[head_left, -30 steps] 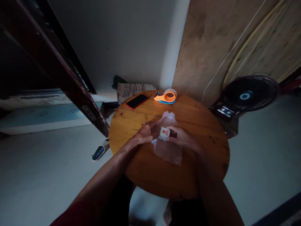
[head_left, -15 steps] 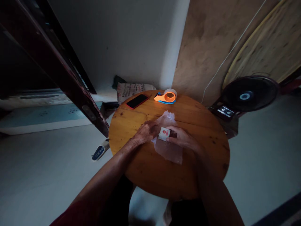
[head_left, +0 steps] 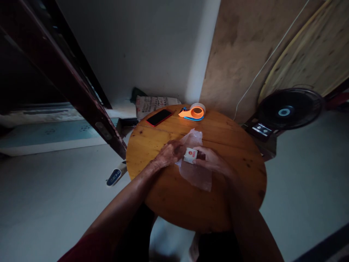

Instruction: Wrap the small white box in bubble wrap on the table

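Note:
A small white box (head_left: 190,155) with a red round mark and red lettering lies on a translucent sheet of plastic wrap (head_left: 195,178). From its right side my right hand (head_left: 208,159) grips the box between thumb and fingers. My left hand (head_left: 171,153) is at the wrap's left edge, just left of the box. Its fingers are curled and seem closed on the wrap, though the fingertips are dark and partly hidden. Beneath everything is a round wooden table (head_left: 231,145).
An orange and blue tape dispenser (head_left: 194,112) with a tape roll stands at the table's far edge. Left of it lies a red-edged phone (head_left: 159,117). Behind is a printed sack (head_left: 155,103) against the wall. A black fan (head_left: 289,109) stands at the right.

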Available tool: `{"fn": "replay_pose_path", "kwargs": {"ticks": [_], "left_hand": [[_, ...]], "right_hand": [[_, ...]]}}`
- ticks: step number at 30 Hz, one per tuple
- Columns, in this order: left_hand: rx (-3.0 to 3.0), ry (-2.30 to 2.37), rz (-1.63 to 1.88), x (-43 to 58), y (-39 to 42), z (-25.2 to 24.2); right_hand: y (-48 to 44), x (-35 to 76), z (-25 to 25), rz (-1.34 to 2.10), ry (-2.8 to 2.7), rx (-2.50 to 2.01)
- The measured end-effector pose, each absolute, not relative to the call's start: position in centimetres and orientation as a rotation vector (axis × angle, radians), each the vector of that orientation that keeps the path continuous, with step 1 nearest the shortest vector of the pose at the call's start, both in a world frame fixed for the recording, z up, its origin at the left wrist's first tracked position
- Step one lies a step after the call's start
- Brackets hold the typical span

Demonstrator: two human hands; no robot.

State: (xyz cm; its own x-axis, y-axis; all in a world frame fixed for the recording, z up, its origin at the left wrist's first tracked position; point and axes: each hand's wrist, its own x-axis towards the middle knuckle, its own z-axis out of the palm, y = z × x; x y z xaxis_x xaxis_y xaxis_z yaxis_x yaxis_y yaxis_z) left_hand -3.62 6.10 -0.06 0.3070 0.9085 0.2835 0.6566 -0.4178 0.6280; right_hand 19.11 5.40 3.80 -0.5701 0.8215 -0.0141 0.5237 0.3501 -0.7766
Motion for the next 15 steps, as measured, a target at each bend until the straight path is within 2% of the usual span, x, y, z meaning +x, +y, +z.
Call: {"fn": "replay_pose_path", "kwargs": {"ticks": [15], "left_hand": [[2.222, 1.346, 0.818, -3.68, 5.87, 0.37]], "right_hand": [[5.35, 19.07, 4.01, 1.069, -2.247, -1.194]]}}
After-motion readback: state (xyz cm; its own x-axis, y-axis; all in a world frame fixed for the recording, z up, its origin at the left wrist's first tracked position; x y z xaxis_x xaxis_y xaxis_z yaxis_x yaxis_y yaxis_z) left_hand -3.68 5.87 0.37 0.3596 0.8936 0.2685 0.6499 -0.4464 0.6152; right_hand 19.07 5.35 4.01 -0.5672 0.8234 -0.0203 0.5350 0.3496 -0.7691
